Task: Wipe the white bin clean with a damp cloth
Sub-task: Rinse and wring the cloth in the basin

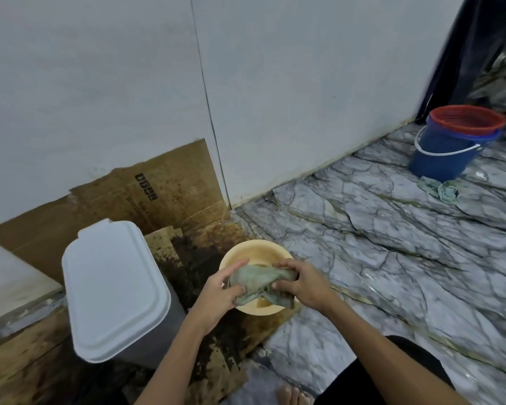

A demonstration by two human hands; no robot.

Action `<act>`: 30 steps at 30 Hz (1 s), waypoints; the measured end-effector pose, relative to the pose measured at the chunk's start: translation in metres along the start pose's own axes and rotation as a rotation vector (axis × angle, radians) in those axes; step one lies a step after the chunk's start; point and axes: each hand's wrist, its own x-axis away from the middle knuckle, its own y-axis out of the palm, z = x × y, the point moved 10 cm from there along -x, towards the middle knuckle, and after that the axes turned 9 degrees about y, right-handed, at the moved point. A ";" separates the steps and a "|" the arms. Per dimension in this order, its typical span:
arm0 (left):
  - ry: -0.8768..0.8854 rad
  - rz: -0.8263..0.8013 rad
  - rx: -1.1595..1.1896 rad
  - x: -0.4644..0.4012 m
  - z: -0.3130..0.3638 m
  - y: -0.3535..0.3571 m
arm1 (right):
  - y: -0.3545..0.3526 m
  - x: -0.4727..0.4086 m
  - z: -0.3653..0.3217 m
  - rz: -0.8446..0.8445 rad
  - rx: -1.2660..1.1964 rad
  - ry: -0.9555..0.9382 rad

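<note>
Both hands, left (pixel 216 290) & right (pixel 300 283), fingers clenched on 1 cloth (pixel 256 280) over 1 bowl (pixel 247 252). 1 bin (pixel 114 290) left of fingers, lid on. 1 bucket (pixel 447 149) far right.

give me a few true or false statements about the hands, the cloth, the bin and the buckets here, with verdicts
1. Both hands grip the cloth over the yellow basin. True: the left hand and the right hand each hold an end.
2. The white bin has its lid off. False: the lid is shut on it.
3. The bin stands on stained cardboard. True.
4. The blue bucket sits right beside the bin. False: it is far off near the wall, with a red bucket nested in it.
5. A hand is wiping the bin. False: neither hand touches it.
</note>
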 end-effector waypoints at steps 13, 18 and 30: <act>-0.085 -0.064 -0.568 -0.068 -0.136 -0.021 | 0.050 -0.070 0.124 0.097 0.050 0.210; -0.081 -0.022 -0.663 -0.079 -0.173 -0.024 | 0.070 -0.081 0.158 0.127 0.113 0.257; 0.061 0.000 -0.874 -0.079 -0.194 -0.034 | 0.092 -0.086 0.173 0.153 0.376 0.124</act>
